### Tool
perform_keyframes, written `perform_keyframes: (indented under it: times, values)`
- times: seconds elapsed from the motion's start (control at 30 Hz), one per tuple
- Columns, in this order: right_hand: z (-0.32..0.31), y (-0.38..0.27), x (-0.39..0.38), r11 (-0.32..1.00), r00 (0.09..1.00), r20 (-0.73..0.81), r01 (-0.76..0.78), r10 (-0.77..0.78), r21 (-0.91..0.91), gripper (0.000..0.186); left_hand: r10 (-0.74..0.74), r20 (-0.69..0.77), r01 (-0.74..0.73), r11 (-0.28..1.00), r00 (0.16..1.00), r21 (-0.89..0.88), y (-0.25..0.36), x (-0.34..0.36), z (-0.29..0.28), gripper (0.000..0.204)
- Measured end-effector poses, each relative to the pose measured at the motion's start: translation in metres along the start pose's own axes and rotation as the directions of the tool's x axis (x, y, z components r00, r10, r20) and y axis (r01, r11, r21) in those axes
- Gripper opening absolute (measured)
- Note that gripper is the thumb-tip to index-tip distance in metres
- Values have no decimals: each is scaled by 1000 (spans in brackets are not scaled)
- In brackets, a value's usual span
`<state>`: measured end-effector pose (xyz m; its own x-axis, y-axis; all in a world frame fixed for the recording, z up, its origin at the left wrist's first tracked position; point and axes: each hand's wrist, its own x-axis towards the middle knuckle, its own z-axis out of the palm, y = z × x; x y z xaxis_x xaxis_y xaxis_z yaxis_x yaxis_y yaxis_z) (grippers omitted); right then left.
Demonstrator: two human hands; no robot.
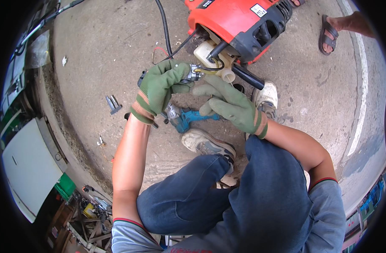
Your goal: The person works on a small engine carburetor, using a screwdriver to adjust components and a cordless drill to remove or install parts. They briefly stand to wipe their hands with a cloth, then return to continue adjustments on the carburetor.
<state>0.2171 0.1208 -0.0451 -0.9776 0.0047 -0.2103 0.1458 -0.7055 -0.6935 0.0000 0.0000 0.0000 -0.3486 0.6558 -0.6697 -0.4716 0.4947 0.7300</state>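
My left hand (pixel 161 86), in a green knitted glove, is closed around a small silver metal carburetor (pixel 194 73). A thin black hose and a yellowish one (pixel 218 66) run from it to the engine. My right hand (pixel 233 104), gloved the same way, is just right of the carburetor with its fingers stretched out and apart, below the hoses. I see nothing in its grip. Ahead lies the small engine (pixel 216 21) with a red and black cover. Its whitish plastic fuel tank (pixel 205 52) has an uncapped-looking neck (pixel 228 76) close to my right fingertips.
A teal cordless power tool (pixel 186 120) lies on the concrete between my hands and shoes. A metal tool (pixel 113 104) and small parts (pixel 101 141) are at the left. Black cable (pixel 165 29) reaches the engine. Another person's sandalled foot (pixel 329 36) stands far right.
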Motion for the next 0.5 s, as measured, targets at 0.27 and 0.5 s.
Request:
perform_keyframes:
  times: [0.27, 0.5]
  values:
    - [6, -5, 6, 994, 999, 33, 29, -33, 106, 69, 58, 2, -58, 997, 998, 51, 8, -2, 9, 34]
    - [-1, -4, -8, 996, 996, -66, -53, 58, 74, 71, 55, -36, -50, 993, 998, 107, 13, -7, 6, 38]
